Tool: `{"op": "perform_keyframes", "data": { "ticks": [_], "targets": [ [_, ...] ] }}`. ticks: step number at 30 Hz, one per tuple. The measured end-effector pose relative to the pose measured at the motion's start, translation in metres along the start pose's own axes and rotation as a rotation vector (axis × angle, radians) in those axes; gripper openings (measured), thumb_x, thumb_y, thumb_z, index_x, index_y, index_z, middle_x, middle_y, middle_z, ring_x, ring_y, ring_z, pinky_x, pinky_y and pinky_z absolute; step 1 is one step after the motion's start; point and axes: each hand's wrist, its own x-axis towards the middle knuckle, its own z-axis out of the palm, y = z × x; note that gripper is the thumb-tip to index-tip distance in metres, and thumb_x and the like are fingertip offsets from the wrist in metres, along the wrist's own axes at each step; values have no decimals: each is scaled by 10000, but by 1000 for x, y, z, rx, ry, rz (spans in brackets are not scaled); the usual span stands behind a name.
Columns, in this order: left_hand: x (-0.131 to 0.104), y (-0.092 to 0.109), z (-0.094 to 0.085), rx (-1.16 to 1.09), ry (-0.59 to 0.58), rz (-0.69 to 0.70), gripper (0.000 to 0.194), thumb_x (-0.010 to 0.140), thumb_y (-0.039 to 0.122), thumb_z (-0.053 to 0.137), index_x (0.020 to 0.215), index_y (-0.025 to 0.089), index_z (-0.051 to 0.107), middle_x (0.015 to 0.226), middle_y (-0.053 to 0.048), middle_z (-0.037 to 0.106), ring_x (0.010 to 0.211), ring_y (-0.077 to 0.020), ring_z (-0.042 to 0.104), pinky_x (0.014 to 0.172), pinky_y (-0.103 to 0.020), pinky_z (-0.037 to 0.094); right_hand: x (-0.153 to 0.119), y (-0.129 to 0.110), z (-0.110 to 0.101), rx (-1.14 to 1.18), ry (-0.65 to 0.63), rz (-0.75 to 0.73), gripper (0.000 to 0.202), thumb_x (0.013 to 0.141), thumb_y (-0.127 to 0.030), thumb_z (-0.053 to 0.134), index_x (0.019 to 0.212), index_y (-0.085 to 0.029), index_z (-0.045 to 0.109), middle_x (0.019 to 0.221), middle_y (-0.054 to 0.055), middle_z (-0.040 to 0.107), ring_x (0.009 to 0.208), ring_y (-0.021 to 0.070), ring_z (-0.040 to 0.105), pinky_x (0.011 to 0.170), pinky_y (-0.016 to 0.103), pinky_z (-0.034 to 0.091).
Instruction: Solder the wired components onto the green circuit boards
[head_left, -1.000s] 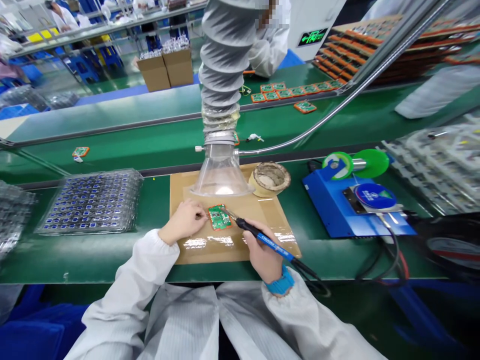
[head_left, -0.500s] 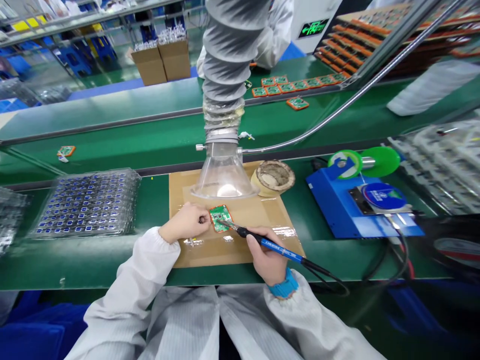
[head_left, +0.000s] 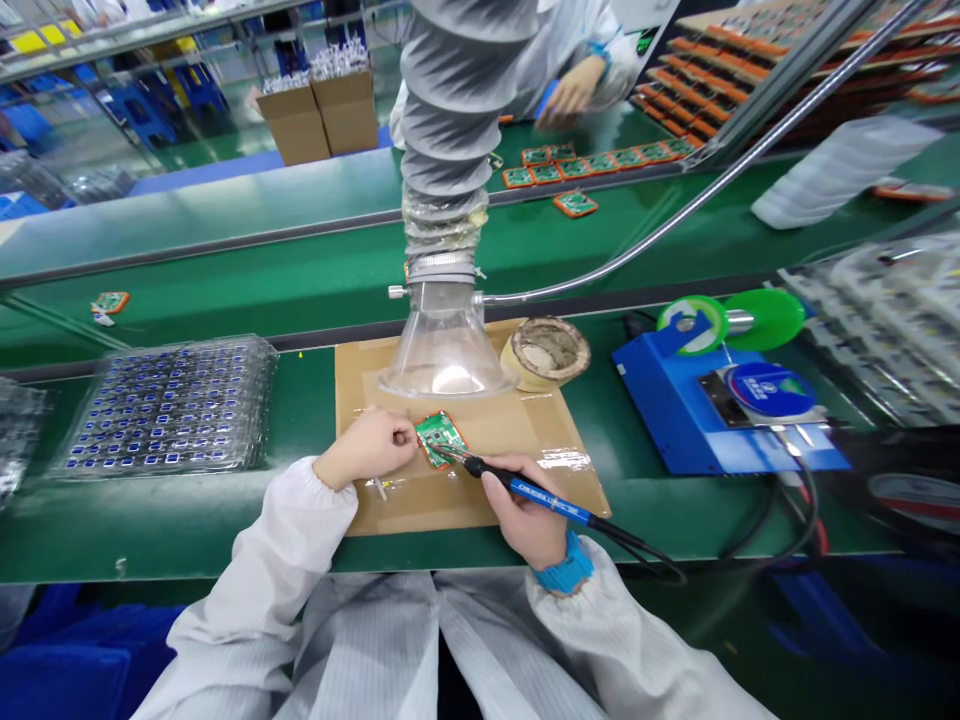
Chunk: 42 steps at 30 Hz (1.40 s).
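A small green circuit board (head_left: 442, 432) with an orange-red edge lies on a sheet of brown cardboard (head_left: 480, 510). My right hand (head_left: 529, 510) is closed around the blue handle of a soldering iron (head_left: 551, 500). The iron's metal tip points left and reaches over the lower part of the board; whether it touches cannot be seen. At the board's left edge is my left hand (head_left: 375, 443), its fingers pinched together. What those fingers hold, if anything, is hidden. Just below it a small white piece (head_left: 381, 488) rests on the cardboard.
A clear fume hood (head_left: 446, 350) hangs above the board. Behind it sits a round crusted pot (head_left: 547, 352). To the right stands a blue solder-wire feeder (head_left: 675, 410); stacked clear trays (head_left: 169, 405) lie left. Beyond the green conveyor (head_left: 300, 275), a co-worker's hand (head_left: 574, 95) hovers near several boards.
The board has turned slightly under the iron, and the iron has shifted a little left. Boards on the conveyor have moved left. A co-worker's hand has come into view at the back.
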Motion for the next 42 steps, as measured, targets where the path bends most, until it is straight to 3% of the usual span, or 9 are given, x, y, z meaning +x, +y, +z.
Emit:
{"op": "perform_keyframes", "data": {
  "ticks": [42],
  "targets": [
    [2,2,1,71,-2,-31,185,786,121,603,609,163,632,629,14,607,590,-110,488,653,-249,371,6,-10,2,-46,-20,-96,52,893,-232,681,942,-248,683,843,10,758,742,176,738,670,272,581]
  ]
}}
